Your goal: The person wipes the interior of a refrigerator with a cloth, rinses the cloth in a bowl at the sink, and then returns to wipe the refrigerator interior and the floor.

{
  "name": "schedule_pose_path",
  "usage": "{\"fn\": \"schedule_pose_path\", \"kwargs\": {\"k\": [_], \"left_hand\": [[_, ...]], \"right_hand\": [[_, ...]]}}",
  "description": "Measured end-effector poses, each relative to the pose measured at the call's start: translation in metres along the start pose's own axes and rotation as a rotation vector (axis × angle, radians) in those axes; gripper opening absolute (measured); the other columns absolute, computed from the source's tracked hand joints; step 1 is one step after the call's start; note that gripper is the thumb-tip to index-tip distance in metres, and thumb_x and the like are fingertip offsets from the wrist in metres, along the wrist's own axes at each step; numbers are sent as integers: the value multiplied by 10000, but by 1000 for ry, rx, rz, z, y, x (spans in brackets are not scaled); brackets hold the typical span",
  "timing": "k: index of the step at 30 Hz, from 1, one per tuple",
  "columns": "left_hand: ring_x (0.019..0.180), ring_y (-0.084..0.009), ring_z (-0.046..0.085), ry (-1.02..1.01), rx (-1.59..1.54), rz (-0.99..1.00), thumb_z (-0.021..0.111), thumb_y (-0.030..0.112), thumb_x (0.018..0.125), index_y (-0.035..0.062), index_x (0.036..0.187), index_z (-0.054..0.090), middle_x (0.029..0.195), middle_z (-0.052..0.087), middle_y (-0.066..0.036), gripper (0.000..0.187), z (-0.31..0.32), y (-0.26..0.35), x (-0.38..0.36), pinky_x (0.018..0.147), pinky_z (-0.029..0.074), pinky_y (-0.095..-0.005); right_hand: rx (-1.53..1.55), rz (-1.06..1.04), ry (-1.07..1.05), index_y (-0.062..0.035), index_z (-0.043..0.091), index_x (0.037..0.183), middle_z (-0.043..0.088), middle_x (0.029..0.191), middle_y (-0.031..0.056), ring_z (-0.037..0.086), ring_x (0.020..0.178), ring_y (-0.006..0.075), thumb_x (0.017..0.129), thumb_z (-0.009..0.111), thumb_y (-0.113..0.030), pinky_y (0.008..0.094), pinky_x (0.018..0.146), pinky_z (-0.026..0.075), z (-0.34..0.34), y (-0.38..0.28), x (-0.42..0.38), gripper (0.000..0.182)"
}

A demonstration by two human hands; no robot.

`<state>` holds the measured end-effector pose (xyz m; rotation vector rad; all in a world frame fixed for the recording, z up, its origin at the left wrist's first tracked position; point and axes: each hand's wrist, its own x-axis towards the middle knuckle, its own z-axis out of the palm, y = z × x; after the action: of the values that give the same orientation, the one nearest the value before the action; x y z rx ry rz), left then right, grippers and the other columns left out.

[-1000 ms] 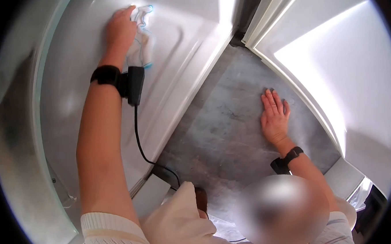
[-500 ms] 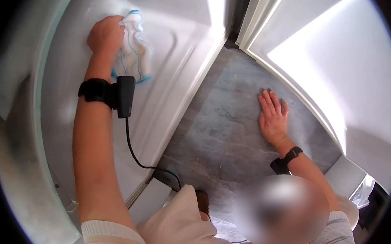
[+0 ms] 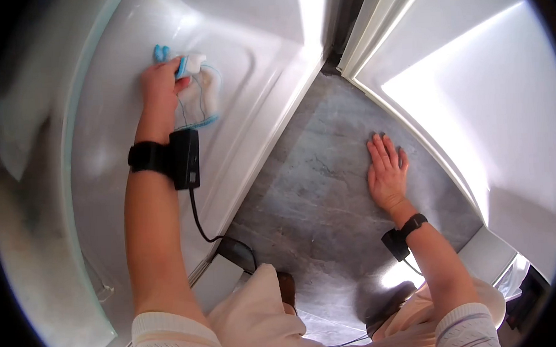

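Note:
My left hand (image 3: 160,85) is closed on a white cloth (image 3: 198,99) with blue edging. The cloth lies bunched at my fingers and spreads to their right over a glossy white moulded surface (image 3: 148,212). A blue-edged bit of it pokes out beyond my knuckles. My right hand (image 3: 389,174) rests flat on the grey marbled floor (image 3: 303,172), fingers stretched out and holding nothing. Each wrist wears a black strap with a small black box, the left box (image 3: 185,159) being the larger in view.
A curved glass-like edge (image 3: 69,153) borders the white surface on the left. To the right stands a white panel (image 3: 475,100) with a pale frame along the floor. A black cable (image 3: 206,237) runs from my left wrist. My knees are at the bottom.
My left hand has moved slightly toward me and right, and the cloth is now more folded at the fingers. My right hand stays on the floor. The head at the bottom has left the view.

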<state>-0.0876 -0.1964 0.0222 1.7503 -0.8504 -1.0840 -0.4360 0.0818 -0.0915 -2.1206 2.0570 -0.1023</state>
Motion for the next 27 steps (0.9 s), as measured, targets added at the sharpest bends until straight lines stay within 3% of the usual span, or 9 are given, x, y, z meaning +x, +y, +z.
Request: {"fn": "schedule_pose_path", "kwargs": {"k": [5,14,16,18,20,21,23,25,27], "left_hand": [[679,-184,599,167,166,51,713,111,734,-52,880,596,816,599,-118,248,-11,1,-19,472,500,-257],[618,-159,588,-335,-139,-301,688,145,766,-50,992,588,727,592,-57,314,-8,5,3,574,507,-236],[696,-172,604,-476,-243,144,609,87,824,-72,998,572,804,604,-81,239,11,3,4,637,517,-246],[830,-182,600,-495,-150,250,498,-13,868,-122,1054,523,947,592,-132,217,21,15,11,728,520,-237],[886,-160,596,-180,932,697,480,-30,873,-112,1041,552,976,596,-149,201,33,24,21,770,505,-230],[886,-160,596,-181,928,693,480,-30,873,-112,1041,552,976,596,-149,201,39,16,36,770,505,-230],[794,-154,625,-178,107,668,576,123,855,-48,948,628,873,638,-126,201,52,2,54,708,498,-243],[798,-157,627,-89,281,701,601,170,838,-27,923,641,853,645,-118,217,54,1,62,702,497,-265],[857,-219,631,231,360,139,590,204,826,-8,947,637,916,653,-137,248,79,34,43,720,502,-328]], "right_hand": [[1,7,-13,-122,397,1318,275,1450,-1,232,1340,188,826,483,-156,498,1058,176,2,1,-1,501],[5,4,-25,-124,392,1322,266,1453,1,226,1341,191,836,474,-167,497,1059,170,-2,-1,-1,495],[-6,7,-30,-124,392,1322,268,1452,2,226,1341,193,836,474,-169,496,1060,170,-2,-1,-1,496],[-10,-2,-11,-124,393,1323,270,1451,4,225,1342,195,836,473,-171,495,1060,169,-1,-1,-1,495],[-13,-1,-9,-123,395,1321,271,1450,5,227,1341,196,835,474,-169,494,1059,170,0,-1,-1,495],[-14,0,-8,-123,397,1320,273,1450,6,229,1340,198,834,475,-166,493,1058,170,-1,-1,-1,494],[-16,3,-17,-123,400,1318,276,1448,6,233,1338,198,831,477,-163,492,1058,172,-2,-1,0,495],[-15,6,-29,-123,402,1316,280,1447,6,238,1336,198,828,479,-159,490,1058,173,-3,-1,-1,495],[-8,8,-9,-120,406,1311,287,1443,6,246,1332,201,822,483,-151,490,1057,172,-2,-3,-1,496]]}}
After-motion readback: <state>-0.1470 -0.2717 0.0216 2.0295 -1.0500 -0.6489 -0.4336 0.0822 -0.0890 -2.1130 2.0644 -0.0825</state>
